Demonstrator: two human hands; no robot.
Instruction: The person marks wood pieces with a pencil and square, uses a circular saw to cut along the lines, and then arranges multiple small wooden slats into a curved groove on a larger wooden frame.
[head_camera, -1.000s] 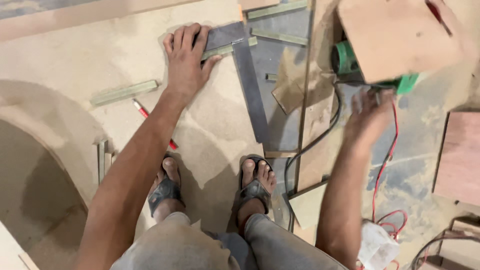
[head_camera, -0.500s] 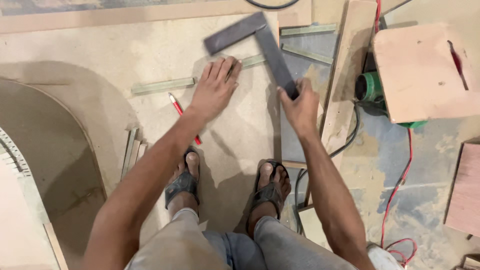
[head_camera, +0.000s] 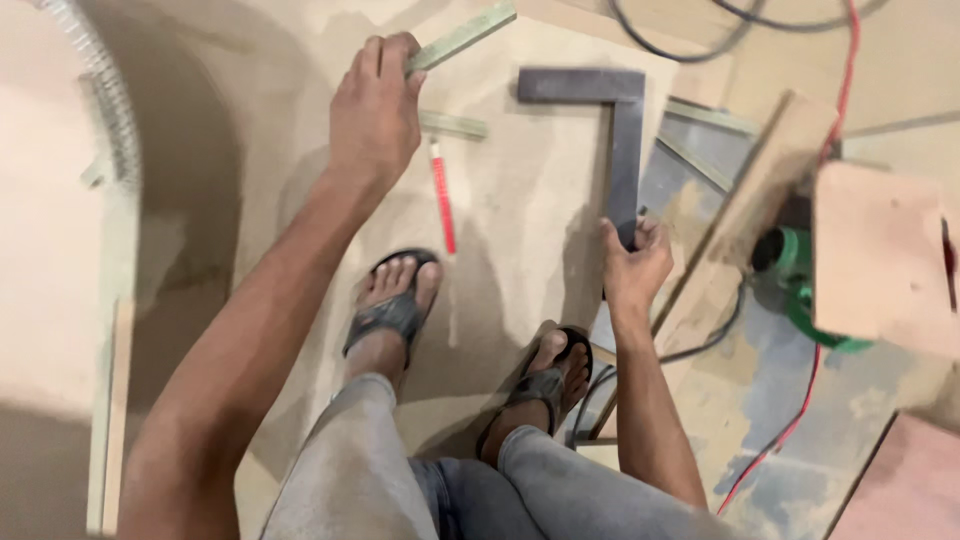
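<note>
My left hand (head_camera: 375, 105) is closed around one end of a thin pale-green strip (head_camera: 462, 37) and holds it lifted over the tan board (head_camera: 520, 210). My right hand (head_camera: 632, 265) grips the lower end of a dark grey L-shaped metal square (head_camera: 622, 120) that lies flat on the board near its right edge. A red pencil (head_camera: 441, 208) lies on the board between the two hands, beside a second green strip (head_camera: 452, 124). I squat on the board, both feet in dark sandals (head_camera: 392, 305).
A green power tool (head_camera: 805, 285) under a plywood piece (head_camera: 880, 255) sits to the right, with a red cable (head_camera: 800, 400) and black cables on the floor. More green strips (head_camera: 705, 115) lie right of the square. A curved cut-out edge (head_camera: 110, 110) runs along the left.
My left hand left the square and picked up a green strip. My right hand slid down the square's long arm to its lower end. The view shifted right and closer.
</note>
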